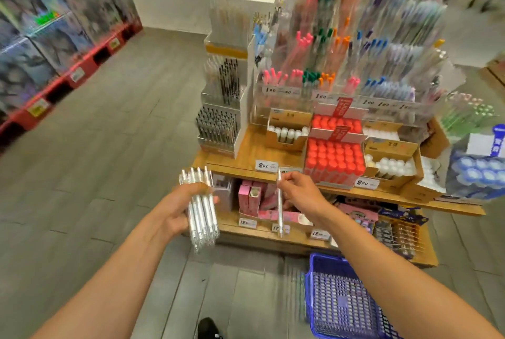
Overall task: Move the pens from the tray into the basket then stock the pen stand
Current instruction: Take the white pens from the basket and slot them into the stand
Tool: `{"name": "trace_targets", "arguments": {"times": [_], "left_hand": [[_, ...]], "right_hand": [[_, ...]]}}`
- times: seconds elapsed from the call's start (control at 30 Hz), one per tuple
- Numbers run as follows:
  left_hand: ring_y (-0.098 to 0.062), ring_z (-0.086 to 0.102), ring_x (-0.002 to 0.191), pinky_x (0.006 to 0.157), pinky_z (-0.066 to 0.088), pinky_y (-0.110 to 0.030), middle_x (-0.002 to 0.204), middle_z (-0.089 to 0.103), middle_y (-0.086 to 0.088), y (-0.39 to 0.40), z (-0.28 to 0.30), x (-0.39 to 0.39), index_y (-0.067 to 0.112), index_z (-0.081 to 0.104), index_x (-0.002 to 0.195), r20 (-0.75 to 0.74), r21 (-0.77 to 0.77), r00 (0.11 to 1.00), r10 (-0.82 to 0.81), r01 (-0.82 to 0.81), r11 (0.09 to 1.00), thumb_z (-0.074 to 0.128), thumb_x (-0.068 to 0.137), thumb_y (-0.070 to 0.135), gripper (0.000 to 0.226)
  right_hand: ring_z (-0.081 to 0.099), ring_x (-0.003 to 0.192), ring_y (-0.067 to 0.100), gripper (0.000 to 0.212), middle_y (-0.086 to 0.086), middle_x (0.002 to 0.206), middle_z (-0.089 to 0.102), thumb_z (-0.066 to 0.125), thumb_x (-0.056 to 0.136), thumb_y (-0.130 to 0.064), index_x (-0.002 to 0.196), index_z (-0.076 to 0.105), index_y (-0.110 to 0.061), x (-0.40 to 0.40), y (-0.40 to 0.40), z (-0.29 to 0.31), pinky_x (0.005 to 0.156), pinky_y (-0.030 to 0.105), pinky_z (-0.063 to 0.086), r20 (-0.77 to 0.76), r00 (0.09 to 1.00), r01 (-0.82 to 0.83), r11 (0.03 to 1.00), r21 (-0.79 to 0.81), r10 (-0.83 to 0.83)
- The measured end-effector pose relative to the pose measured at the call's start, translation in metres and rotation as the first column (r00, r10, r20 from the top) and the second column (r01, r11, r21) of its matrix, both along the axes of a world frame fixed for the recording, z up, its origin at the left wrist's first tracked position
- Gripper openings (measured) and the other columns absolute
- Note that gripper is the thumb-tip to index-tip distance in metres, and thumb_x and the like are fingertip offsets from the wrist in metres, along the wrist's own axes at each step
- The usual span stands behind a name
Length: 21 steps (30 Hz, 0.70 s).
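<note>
Head view, as I see it: my left hand [179,208] grips a bundle of clear pens [201,210]; my right hand [299,188] pinches a single pen [279,204] upright before the pen stand [328,46]. The blue basket [341,303] sits on the floor below right.

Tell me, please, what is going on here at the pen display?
A person is standing at a tiered clear acrylic pen stand in a shop. Their left hand grips a bundle of white, clear-barrelled pens, while the right hand pinches a single white pen in its fingers, held roughly upright in front of the wooden shelf. A blue plastic mesh basket sits on the floor beside the person. The single pen is not yet in any slot.
</note>
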<state>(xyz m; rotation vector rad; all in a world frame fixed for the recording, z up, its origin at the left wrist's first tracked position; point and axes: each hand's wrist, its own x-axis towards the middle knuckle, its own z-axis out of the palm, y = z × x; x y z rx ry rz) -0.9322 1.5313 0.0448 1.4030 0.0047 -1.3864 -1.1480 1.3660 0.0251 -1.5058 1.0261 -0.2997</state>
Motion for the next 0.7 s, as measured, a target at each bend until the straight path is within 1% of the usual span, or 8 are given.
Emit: {"name": "trace_targets", "arguments": {"times": [0.1,0.13,0.2,0.27,0.33,0.47,0.6,0.7], "left_hand": [[-0.024,0.074,0.068,0.056,0.061,-0.035,0.080,0.072,-0.017,0.000,0.014,0.039,0.000,0.059,0.105,0.023,-0.003,0.998,-0.050,0.050,0.999,0.069,0.071,-0.001,0.036],[-0.025,0.073,0.071,0.064,0.063,-0.039,0.080,0.072,-0.018,-0.001,0.018,0.052,-0.001,0.058,0.104,0.038,-0.005,0.997,-0.060,0.060,0.998,0.066,0.077,-0.003,0.029],[-0.029,0.069,0.075,0.094,0.055,-0.051,0.079,0.070,-0.019,-0.006,0.027,0.074,-0.002,0.058,0.103,0.062,-0.011,0.995,-0.083,0.084,0.996,0.063,0.084,-0.003,0.019],[-0.030,0.066,0.077,0.104,0.045,-0.057,0.080,0.069,-0.019,-0.014,0.033,0.092,-0.002,0.059,0.102,0.075,-0.018,0.992,-0.105,0.106,0.994,0.063,0.086,-0.002,0.017],[-0.028,0.066,0.073,0.095,0.052,-0.052,0.079,0.068,-0.018,-0.025,0.038,0.108,-0.003,0.059,0.104,0.094,-0.026,0.989,-0.112,0.115,0.993,0.063,0.085,-0.002,0.019],[-0.024,0.071,0.066,0.061,0.060,-0.033,0.080,0.070,-0.016,-0.058,0.044,0.136,-0.004,0.060,0.106,0.105,-0.051,0.987,-0.123,0.128,0.990,0.064,0.085,-0.002,0.022],[-0.025,0.073,0.071,0.063,0.061,-0.035,0.082,0.073,-0.018,-0.097,0.046,0.163,-0.005,0.061,0.105,0.090,-0.091,0.989,-0.120,0.128,0.988,0.070,0.072,-0.002,0.034],[-0.027,0.073,0.069,0.078,0.059,-0.044,0.079,0.074,-0.018,-0.128,0.048,0.182,-0.005,0.060,0.109,0.120,-0.113,0.984,-0.129,0.143,0.983,0.074,0.060,0.004,0.052]], "right_hand": [[0.057,0.058,0.016,0.009,-0.001,0.068,0.057,0.055,0.096,-0.021,0.093,0.060,-0.014,0.043,0.008,0.013,0.063,0.044,0.058,-0.007,0.999,0.034,0.999,0.029,-0.033],[0.057,0.060,0.018,0.011,0.001,0.071,0.057,0.054,0.096,-0.023,0.094,0.061,-0.014,0.056,0.010,0.017,0.065,0.047,0.057,-0.018,0.999,0.032,0.999,0.018,-0.032],[0.060,0.063,0.017,0.013,0.005,0.082,0.060,0.054,0.097,-0.025,0.097,0.060,-0.014,0.080,0.010,0.026,0.059,0.037,0.059,-0.030,0.999,0.029,1.000,-0.011,-0.029],[0.061,0.065,0.012,0.011,0.005,0.090,0.064,0.054,0.097,-0.025,0.098,0.060,-0.016,0.101,0.006,0.031,0.054,0.022,0.054,-0.019,0.999,0.037,0.998,-0.042,-0.038],[0.061,0.069,0.013,0.008,0.005,0.092,0.064,0.055,0.096,-0.021,0.098,0.060,-0.016,0.121,-0.003,0.036,0.058,0.021,0.053,0.019,0.999,0.048,0.997,-0.054,-0.047],[0.060,0.065,0.013,0.003,0.006,0.084,0.061,0.058,0.095,-0.016,0.095,0.059,-0.013,0.153,-0.033,0.042,0.059,0.025,0.054,0.081,0.995,0.064,0.997,-0.033,-0.061],[0.060,0.057,0.006,0.003,0.003,0.078,0.060,0.059,0.094,-0.015,0.094,0.060,-0.012,0.183,-0.072,0.045,0.057,0.023,0.052,0.121,0.991,0.069,0.997,-0.026,-0.065],[0.062,0.063,0.009,0.005,0.005,0.082,0.062,0.057,0.095,-0.016,0.097,0.060,-0.012,0.206,-0.104,0.048,0.059,0.024,0.052,0.132,0.991,0.040,0.998,-0.038,-0.035]]}}
